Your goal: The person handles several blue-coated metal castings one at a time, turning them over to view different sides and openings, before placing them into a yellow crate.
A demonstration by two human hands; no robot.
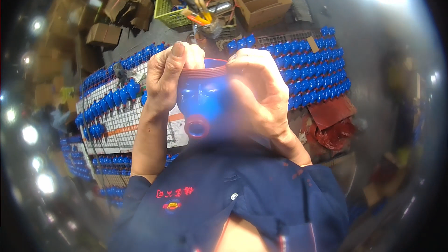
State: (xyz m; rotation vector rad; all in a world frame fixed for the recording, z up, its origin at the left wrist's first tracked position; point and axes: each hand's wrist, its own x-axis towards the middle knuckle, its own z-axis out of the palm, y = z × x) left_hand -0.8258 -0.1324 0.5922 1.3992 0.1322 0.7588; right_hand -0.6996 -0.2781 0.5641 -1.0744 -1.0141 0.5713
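Observation:
A blue, glossy housing [203, 94], shaped like a water meter body, is held up in front of my chest. Its wide mouth has a reddish-brown threaded rim, and a round port with a reddish edge faces me low on its left side. My left hand [169, 69] grips the rim on the left, with fingers curled over the edge and thumb raised. On the opposite side, my right hand [259, 88] is closed round the rim and wall, fingers bent over the top. The housing's right part is blurred and partly covered by that hand.
Rows of similar blue housings lie on mesh racks to the left [114, 130] and right [310, 72]. Beyond my hands stand a pot of brushes [209, 27], a yellow-green crate [168, 7] and an open cardboard box [263, 5]. Dark red sheets [332, 112] lie at right.

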